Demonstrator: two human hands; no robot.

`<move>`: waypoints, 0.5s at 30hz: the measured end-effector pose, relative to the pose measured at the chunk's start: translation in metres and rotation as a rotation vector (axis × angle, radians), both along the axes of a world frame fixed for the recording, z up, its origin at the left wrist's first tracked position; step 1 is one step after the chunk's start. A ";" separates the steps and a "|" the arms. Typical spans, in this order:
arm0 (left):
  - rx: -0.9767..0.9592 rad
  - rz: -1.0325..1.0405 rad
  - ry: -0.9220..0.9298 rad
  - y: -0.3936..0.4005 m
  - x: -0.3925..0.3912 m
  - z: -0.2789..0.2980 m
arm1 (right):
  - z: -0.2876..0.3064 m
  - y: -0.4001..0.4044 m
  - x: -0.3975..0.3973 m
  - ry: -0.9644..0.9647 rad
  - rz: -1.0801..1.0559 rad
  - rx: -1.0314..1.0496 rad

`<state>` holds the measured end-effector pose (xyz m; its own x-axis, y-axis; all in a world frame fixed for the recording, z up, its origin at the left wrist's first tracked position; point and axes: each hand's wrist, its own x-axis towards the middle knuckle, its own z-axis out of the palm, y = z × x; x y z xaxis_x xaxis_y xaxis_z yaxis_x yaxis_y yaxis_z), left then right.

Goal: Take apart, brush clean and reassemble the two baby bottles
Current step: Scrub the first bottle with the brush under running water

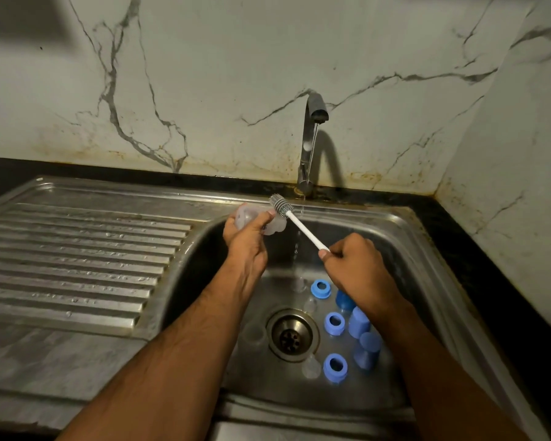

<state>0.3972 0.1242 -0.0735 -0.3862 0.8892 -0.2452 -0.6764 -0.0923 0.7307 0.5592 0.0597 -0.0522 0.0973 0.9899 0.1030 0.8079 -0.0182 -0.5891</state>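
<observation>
The left hand [247, 238] grips a clear bottle [261, 219]; the right hand [355, 259] pinches the brush [295, 222]. The wet bottle could slip into the sink [395, 224].

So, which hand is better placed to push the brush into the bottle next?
The right hand: it already grips the brush handle, its head just outside the clear bottle that the left hand holds.

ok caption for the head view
Left hand holds clear bottle; right hand holds bottle brush over sink.
</observation>
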 end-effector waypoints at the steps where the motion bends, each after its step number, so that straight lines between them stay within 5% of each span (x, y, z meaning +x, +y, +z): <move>1: -0.006 0.024 -0.033 0.001 -0.003 -0.001 | 0.002 -0.001 0.001 0.007 0.011 -0.015; 15: -0.092 0.083 -0.141 0.005 -0.008 -0.005 | -0.001 -0.003 0.000 0.014 0.037 -0.068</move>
<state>0.3894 0.1288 -0.0788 -0.4132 0.8270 -0.3812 -0.7657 -0.0891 0.6369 0.5596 0.0572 -0.0529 0.0616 0.9975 0.0345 0.8006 -0.0287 -0.5985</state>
